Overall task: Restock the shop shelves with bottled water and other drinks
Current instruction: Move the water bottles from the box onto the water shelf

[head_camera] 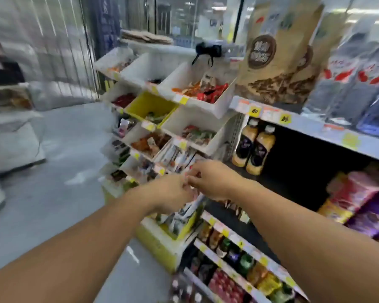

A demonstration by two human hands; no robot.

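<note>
Both my arms reach forward to the end of a shop shelf unit. My left hand point(171, 193) and my right hand point(212, 179) meet in front of a tiered rack of snack bins point(219, 110), fingertips touching over small packets; the picture is blurred, so whether either hand holds something is unclear. Two bottles of a pale yellow drink point(253, 147) with dark labels stand at the left end of the dark middle shelf point(315, 171), right of my hands. Dark bottle tops point(184, 289) show at the bottom edge.
Large brown and clear bags point(278, 55) stand on the top shelf. Pink and purple packs point(363, 197) fill the right side. Lower shelves point(245, 254) hold several small packets. Grey floor point(59, 189) lies to the left, with white sacks point(11, 136) beyond.
</note>
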